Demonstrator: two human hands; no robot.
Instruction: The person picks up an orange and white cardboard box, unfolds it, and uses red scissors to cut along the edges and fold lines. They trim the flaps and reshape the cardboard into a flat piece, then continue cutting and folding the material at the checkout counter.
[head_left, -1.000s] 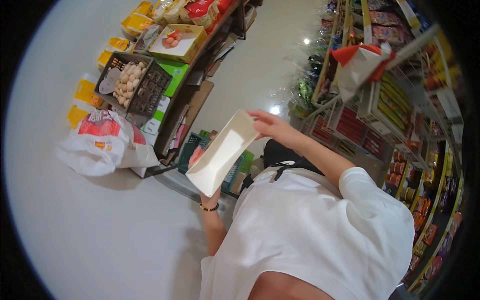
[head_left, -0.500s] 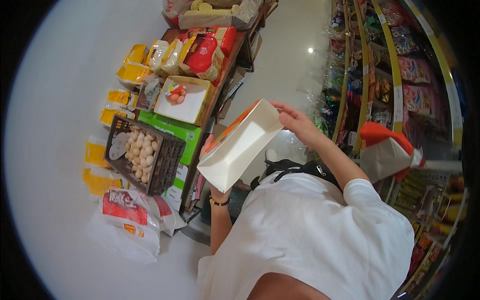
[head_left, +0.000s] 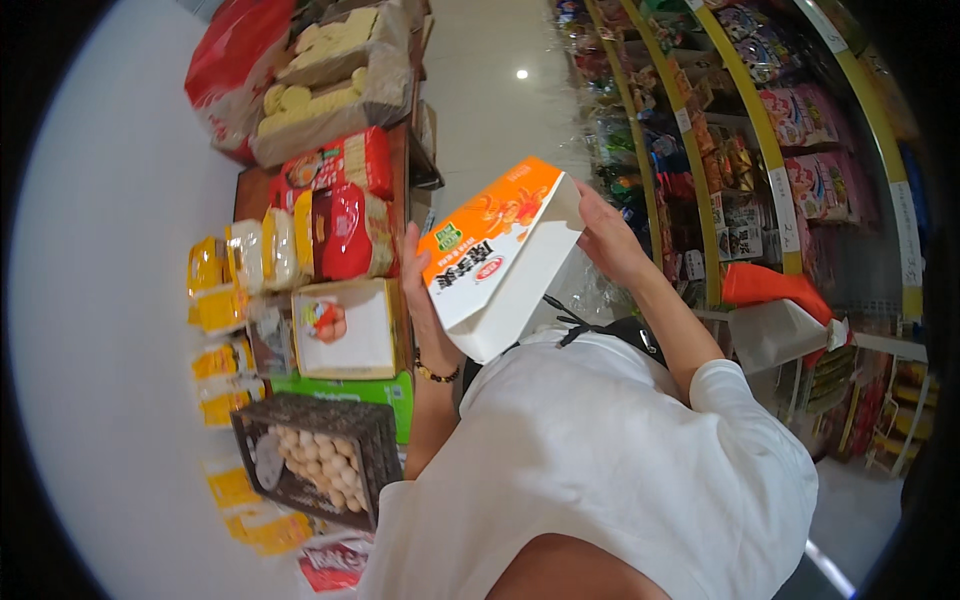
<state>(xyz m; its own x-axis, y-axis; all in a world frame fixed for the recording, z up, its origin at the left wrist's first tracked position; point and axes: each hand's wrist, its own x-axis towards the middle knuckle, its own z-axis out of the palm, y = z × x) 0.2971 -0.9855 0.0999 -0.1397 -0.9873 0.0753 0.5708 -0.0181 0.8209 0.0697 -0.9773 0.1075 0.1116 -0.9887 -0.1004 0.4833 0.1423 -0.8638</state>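
Note:
Between my two hands is a cardboard box [head_left: 485,235], orange and white outside with printed pictures of food, plain white inside. One long side of it is open and tilted toward me. My left hand [head_left: 425,295] grips its left end, the fingers partly behind the printed panel; a beaded bracelet sits on that wrist. At the far right end, my right hand [head_left: 608,238] holds the edge, its fingertips partly hidden by the box.
At left, a table holds a black crate of eggs [head_left: 325,465], a shallow box [head_left: 350,330] with a few eggs, and red and yellow packages [head_left: 345,225]. Shelves of packaged snacks [head_left: 740,150] line the right, with an orange and white bag [head_left: 780,310] hanging there. Tiled floor [head_left: 480,110] lies ahead.
The box has turned so its printed orange panel now faces up, where mostly its white inside showed before. The view has swung left, bringing more of the table into sight.

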